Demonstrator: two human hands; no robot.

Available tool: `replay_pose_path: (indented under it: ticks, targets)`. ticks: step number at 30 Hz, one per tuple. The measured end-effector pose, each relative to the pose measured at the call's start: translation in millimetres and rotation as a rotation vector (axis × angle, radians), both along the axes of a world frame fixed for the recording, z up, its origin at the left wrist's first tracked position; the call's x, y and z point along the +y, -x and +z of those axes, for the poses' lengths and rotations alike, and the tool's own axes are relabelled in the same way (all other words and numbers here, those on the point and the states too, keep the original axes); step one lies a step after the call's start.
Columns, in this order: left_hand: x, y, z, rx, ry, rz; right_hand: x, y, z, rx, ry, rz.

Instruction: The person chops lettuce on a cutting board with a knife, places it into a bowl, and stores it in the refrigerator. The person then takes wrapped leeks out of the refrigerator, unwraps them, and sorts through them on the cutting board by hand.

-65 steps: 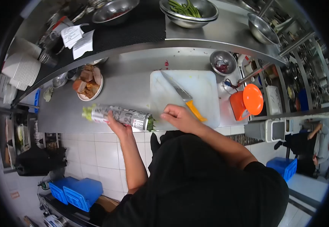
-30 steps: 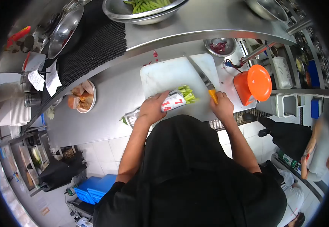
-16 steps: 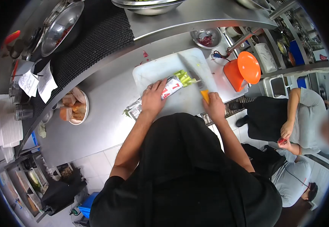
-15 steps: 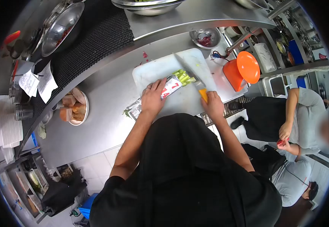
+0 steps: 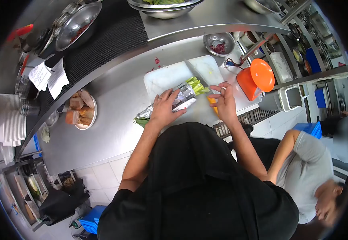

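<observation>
A bundle of green vegetable stalks (image 5: pixel 197 85), wrapped in foil and printed paper, lies slantwise across the white cutting board (image 5: pixel 162 76); green leaves poke out at its lower left end. My left hand (image 5: pixel 165 109) spans the wrapped part, fingers over its far side and thumb on the near side. To the right of the stalks, my right hand (image 5: pixel 225 103) is raised with fingers apart and holds nothing. Just beside it, a knife with a yellow handle (image 5: pixel 212 103) lies on the board, its blade pointing away past the stalk ends.
An orange scale (image 5: pixel 249 83) stands right of the board, with a metal bowl of dark red pieces (image 5: pixel 218 43) behind it. At left is a white bowl of brown chunks (image 5: pixel 95 114). A raised steel shelf (image 5: pixel 206 14) runs along the back. A person (image 5: pixel 308 168) is close on the right.
My right hand has let go of the knife and opened. The printed paper at the bundle has shifted down, showing more foil. The person at right has moved nearer.
</observation>
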State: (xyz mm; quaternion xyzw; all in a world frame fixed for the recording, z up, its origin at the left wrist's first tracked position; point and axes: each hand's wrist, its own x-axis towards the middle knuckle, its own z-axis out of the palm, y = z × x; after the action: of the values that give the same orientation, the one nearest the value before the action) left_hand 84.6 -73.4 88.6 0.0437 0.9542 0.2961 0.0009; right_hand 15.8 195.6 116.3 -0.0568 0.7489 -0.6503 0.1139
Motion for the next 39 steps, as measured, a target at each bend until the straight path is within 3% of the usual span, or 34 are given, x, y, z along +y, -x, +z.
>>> replay_pose_path:
  ticks: [4,7,10,13,20,26,29,33,36,39]
  targets:
    - [10,2,35,0.105,-0.381,0.002,-25,0,13,-0.106,0.242,0.099]
    - [16,5,56,0.302,-0.389,0.053,-47,2,25,-0.177,0.345,0.15]
    - [20,3,70,0.224,-0.485,0.156,-64,4,33,-0.214,0.404,0.186]
    - [23,2,86,-0.1,-0.603,0.109,-74,5,36,-0.206,0.438,0.246]
    - [28,3,56,-0.185,-0.943,-0.02,-77,2,41,-0.133,0.396,0.251]
    - [34,-2,78,-0.351,-1.226,0.068,-77,3,30,-0.078,0.362,0.168]
    - [24,1,72,-0.511,-1.17,-0.056,-71,16,-5,-0.097,0.367,0.174]
    - [37,0,59,-0.462,-0.972,-0.243,-73,13,19,-0.18,0.364,0.182]
    - [35,5,57,-0.463,-0.945,-0.363,-71,16,48,-0.135,0.48,0.091]
    - [43,5,63,-0.444,-0.748,-0.47,-77,55,29,0.111,0.508,-0.166]
